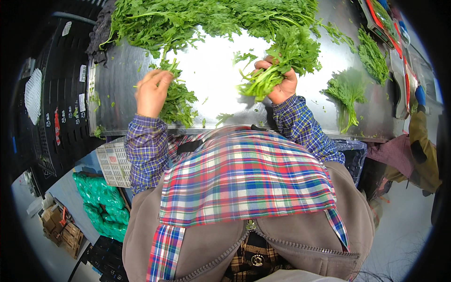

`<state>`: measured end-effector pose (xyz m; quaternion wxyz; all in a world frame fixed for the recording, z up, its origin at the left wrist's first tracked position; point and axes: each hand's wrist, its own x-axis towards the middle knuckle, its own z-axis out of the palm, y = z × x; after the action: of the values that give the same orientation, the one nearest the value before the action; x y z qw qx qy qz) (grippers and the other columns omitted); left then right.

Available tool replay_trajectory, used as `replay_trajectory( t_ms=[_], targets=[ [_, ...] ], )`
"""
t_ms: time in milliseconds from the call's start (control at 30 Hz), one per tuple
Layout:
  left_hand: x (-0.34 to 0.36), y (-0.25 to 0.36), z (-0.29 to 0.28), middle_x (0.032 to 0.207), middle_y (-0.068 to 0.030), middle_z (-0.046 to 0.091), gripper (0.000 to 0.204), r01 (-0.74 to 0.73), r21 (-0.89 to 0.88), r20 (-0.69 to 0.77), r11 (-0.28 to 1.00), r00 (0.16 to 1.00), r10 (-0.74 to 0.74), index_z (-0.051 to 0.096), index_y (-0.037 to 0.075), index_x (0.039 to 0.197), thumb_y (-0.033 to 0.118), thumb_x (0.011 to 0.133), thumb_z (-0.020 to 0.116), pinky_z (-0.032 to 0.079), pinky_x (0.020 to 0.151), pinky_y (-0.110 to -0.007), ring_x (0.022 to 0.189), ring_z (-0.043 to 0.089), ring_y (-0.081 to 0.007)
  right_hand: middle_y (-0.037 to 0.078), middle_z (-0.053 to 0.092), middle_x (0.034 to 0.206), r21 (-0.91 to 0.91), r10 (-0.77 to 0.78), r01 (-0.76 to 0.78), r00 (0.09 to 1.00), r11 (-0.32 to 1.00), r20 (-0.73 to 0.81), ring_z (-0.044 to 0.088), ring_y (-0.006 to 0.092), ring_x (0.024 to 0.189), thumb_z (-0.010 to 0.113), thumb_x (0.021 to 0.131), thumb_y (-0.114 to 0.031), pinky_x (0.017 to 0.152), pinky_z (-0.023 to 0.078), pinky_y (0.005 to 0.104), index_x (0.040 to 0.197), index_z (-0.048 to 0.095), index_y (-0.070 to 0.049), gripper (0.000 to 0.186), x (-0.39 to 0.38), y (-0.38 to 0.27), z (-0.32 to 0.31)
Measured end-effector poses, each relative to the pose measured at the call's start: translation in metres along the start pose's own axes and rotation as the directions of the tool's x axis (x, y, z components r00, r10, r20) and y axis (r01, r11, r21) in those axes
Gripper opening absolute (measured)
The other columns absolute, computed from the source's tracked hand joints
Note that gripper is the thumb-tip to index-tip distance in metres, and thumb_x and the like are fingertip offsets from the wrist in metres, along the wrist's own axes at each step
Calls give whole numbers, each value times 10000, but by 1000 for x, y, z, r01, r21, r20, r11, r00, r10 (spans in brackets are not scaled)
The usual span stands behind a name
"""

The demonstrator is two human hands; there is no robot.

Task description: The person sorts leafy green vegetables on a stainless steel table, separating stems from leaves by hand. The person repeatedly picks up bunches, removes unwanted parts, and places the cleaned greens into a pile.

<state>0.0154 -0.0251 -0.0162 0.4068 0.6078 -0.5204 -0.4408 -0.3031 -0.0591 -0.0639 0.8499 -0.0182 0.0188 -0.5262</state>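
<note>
My right hand (283, 85) is wrapped around a bunch of chrysanthemum greens (296, 49), its cut stems pointing left and its leaves up and to the right. To the left, my left hand (154, 91) has its fingers pinched together at a stem of greens (173, 67). Just right of that hand, a small heap of loose leaves (179, 104) lies at the near edge of the metal table (213, 66). A large pile of the same greens (211, 16) covers the table's far side.
Two bunches, one near (346, 94) and one farther back (372, 56), lie on the right of the table. Black crates (66, 84) are stacked at left, beside a white crate (112, 162) and green-wrapped goods (101, 204). Another person's sleeve (420, 134) shows at far right.
</note>
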Motion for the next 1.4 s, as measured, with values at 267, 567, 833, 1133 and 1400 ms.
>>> replay_trajectory(
  t_ms=[267,567,833,1133,1400],
  targets=[
    [-22,43,22,1134,-110,605,329,-58,-27,345,998,937,64,573,8,1160,221,910,573,433,895,-304,1059,557,-184,-63,511,803,20,150,-160,959,987,240,437,120,805,699,735,-180,745,374,320,883,569,-153,199,-1,3,14],
    [-12,70,77,849,-28,617,198,-19,82,363,996,932,-12,602,9,1053,105,890,544,454,785,-242,834,575,-107,-36,530,782,-589,203,69,902,805,382,466,199,880,735,744,-357,855,380,375,869,521,-149,323,6,-18,23],
    [-21,54,96,1177,-126,524,588,-247,174,412,953,898,158,462,-8,1265,197,767,699,468,822,-323,1039,528,-206,113,584,1122,-645,101,-106,994,756,-45,527,248,1106,720,742,-120,961,418,379,1204,508,-17,520,-7,-5,16],
    [-15,43,126,1099,-203,600,707,-120,409,425,905,902,-72,480,-19,1184,416,695,747,476,856,-354,996,592,-365,130,607,1044,-548,-22,-160,951,821,-310,597,237,950,572,808,34,860,484,357,1139,527,36,335,2,23,22],
    [-14,17,132,982,-181,631,577,-13,208,436,978,896,-81,470,-43,1174,242,731,704,497,795,-331,915,631,-268,110,589,1095,-656,15,-60,997,753,-73,569,233,1004,646,776,24,876,475,360,1178,501,5,428,-9,20,28]
  ],
)
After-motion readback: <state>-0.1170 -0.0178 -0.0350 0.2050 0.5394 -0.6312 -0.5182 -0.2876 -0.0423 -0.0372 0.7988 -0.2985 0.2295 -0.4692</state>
